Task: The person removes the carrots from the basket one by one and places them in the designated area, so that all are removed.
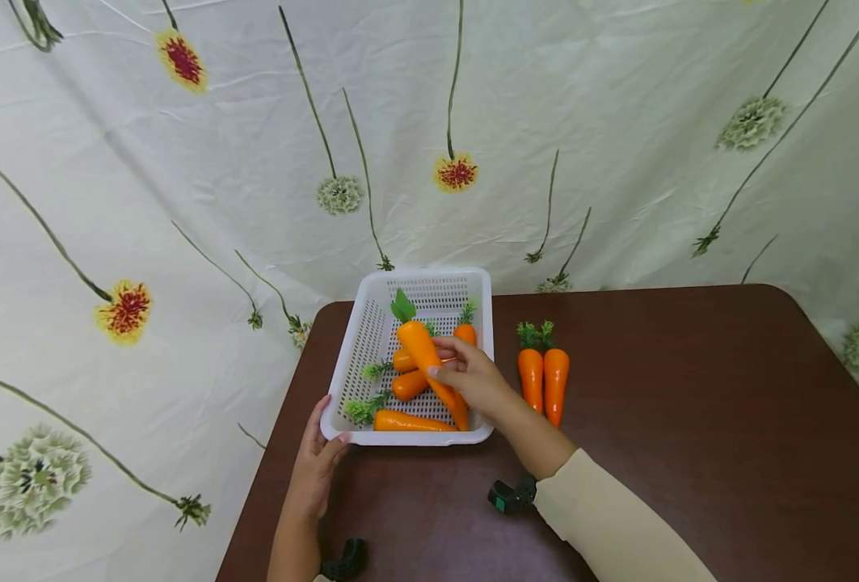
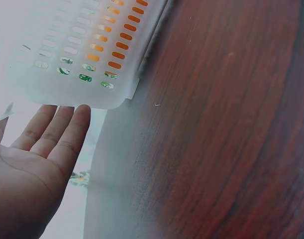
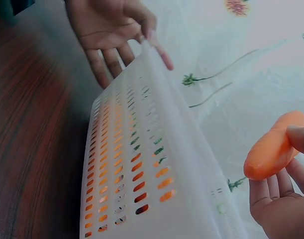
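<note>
Over the white plastic basket (image 1: 338, 380), my right hand (image 1: 476, 380) pinches an orange toy carrot (image 1: 420, 347) between thumb and fingers. Its green leafy top points up and away, and its tip slants down toward the near right. In the right wrist view the same carrot (image 3: 271, 149) shows above the rim. My left hand (image 1: 316, 465) holds the basket's near left corner, thumb at the rim; in the left wrist view its fingers (image 2: 72, 134) lie against the outer wall. Several carrots lie inside, one carrot (image 1: 407, 421) along the near wall, partly hidden behind my right hand.
Two more carrots (image 1: 531, 376) lie side by side on the brown table (image 1: 691, 404), right of the basket, partly behind my right forearm. A white flowered cloth (image 1: 618, 162) hangs behind the table. A dark wrist strap (image 1: 512, 495) is on each arm.
</note>
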Demonstrator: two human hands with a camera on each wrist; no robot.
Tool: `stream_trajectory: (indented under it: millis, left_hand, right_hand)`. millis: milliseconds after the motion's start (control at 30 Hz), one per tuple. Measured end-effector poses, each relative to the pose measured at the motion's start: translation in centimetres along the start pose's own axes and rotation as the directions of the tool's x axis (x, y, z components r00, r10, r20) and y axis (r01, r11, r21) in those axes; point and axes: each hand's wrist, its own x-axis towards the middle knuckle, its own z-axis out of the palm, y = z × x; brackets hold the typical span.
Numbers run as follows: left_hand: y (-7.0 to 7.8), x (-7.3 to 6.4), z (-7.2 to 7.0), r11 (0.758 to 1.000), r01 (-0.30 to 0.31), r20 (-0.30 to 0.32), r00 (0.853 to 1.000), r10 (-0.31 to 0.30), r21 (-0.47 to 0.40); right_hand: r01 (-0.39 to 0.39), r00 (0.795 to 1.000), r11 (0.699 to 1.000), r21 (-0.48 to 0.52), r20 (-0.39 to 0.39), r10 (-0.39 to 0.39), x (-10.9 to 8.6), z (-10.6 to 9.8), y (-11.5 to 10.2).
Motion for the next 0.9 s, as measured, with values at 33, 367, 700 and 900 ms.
stream_trajectory:
  millis: [33, 367, 700, 900]
  left_hand:
    - [0.0, 0.0, 0.0, 1.000, 0.002, 0.001, 1.000, -0.002, -0.001]
    - [0.0, 0.0, 0.1, 1.000, 0.001, -0.007, 1.000, -0.001, -0.002]
    - [0.2, 0.0, 0.2, 1.000, 0.011, -0.011, 1.000, -0.011, 0.016]
    - [0.3, 0.0, 0.2, 1.000, 0.027, -0.012, 1.000, -0.026, 0.014]
  right_hand:
    - [-0.003, 1.000, 1.000, 0.014, -0.005, 0.003, -0.2, -0.2, 0.0]
    - [0.028, 0.999, 0.996, 0.088, -0.047, -0.024, -1.2, -2.0, 0.0]
    - [0.040, 0.997, 0.991, 0.131, -0.072, -0.031, -2.3, -3.9, 0.6]
    - [0.054, 0.991, 0.988, 0.146, -0.127, -0.036, -2.5, -5.1, 1.5]
